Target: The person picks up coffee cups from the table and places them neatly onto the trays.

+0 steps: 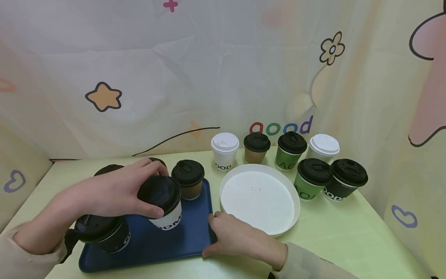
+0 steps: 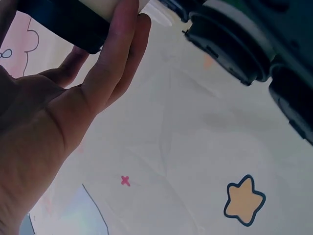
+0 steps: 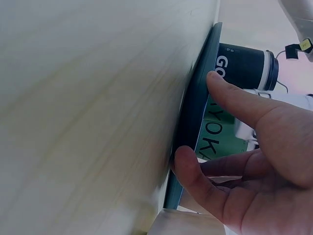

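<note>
My left hand [image 1: 122,190] grips a white paper cup with a black lid [image 1: 168,221], thumb on the near side and fingers round the far side. The cup is over the dark blue tray [image 1: 167,246]. A black cup [image 1: 113,234] stands at the tray's near left, and a brown cup [image 1: 191,190] at its far right. Other dark lids are partly hidden behind my left hand. My right hand [image 1: 240,238] holds the tray's right edge near the front corner. In the right wrist view, a green cup [image 3: 222,132] shows behind the tray's rim.
A round white dish [image 1: 259,201] sits right beside the tray. Behind and right of it stand several lidded cups, among them a white one [image 1: 224,155], a brown one [image 1: 257,151] and a black one [image 1: 343,184]. A printed curtain [image 1: 195,77] hangs at the table's back.
</note>
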`<state>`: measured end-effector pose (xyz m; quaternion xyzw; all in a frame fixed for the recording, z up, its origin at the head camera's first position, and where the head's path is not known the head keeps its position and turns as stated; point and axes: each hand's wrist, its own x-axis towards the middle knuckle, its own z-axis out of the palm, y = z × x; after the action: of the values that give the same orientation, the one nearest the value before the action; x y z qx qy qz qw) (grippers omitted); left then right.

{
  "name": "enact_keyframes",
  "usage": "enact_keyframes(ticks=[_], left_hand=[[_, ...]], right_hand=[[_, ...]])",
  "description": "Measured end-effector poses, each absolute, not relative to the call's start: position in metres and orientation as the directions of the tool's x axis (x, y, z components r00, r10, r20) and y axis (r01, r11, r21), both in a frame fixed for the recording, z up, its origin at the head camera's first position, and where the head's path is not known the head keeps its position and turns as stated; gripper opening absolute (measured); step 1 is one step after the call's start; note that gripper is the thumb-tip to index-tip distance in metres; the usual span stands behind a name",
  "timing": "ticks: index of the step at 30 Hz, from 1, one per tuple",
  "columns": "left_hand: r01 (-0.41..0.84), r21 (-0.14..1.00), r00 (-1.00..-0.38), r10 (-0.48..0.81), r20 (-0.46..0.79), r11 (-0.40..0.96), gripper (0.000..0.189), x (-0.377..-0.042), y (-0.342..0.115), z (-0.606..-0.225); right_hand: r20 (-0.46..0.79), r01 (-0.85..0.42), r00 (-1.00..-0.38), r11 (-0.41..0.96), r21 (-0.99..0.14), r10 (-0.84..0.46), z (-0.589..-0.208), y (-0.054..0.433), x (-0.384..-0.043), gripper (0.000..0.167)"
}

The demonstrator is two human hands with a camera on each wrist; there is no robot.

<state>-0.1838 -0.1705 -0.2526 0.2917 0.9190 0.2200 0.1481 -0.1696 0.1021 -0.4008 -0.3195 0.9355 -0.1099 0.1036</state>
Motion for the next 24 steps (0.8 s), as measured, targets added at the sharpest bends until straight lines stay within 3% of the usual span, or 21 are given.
enact_keyframes(ticks=[11,24], left_hand=[[0.43,0.421,-0.784,0.562,-0.264,0.799,0.075,-0.181,-0.173,-0.285],[0.443,0.399,-0.794,0.558,-0.241,0.803,0.078,-0.18,-0.18,-0.294]], right_hand=[[-0.123,-0.576,-0.775,0.774,-0.264,-0.619,-0.4,0.102,-0.169,0.065],[-0.133,-0.571,-0.774,0.774,-0.273,-0.619,-0.399,0.103,-0.169,0.066]])
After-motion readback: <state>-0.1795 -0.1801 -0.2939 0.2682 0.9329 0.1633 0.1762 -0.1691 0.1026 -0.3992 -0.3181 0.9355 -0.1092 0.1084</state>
